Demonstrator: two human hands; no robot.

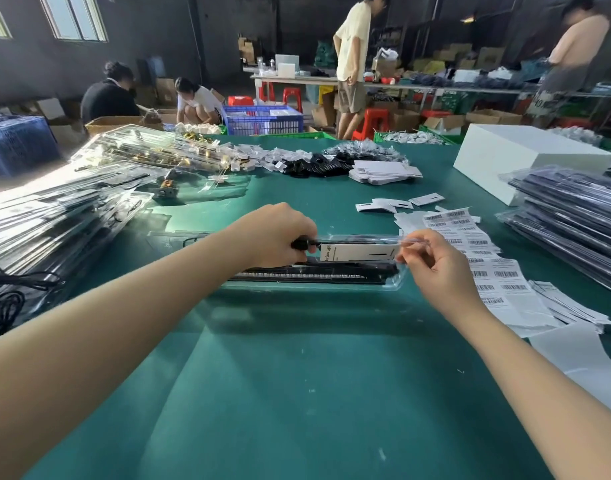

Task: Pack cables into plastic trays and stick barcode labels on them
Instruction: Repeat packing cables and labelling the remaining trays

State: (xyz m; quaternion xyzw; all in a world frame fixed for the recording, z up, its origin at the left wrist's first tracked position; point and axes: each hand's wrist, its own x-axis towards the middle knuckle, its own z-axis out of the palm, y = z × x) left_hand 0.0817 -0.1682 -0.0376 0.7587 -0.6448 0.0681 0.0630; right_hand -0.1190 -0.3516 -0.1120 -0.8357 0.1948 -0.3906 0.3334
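A green table (297, 393) fills the packing room in front of me. At far left sits a stack of packed trays (54, 216). My left hand (279, 237) is curled around the cable's black plug (302, 244), pushing it into the clear plastic tray (311, 289) at the table's middle. My right hand (435, 261) pinches the tray's lifted lid edge (409, 241). Further right lie the barcode labels (484, 261), none stuck on yet. I judge the lid could spring shut on a badly seated plug, or the thin plastic might crack if I pull too hard.
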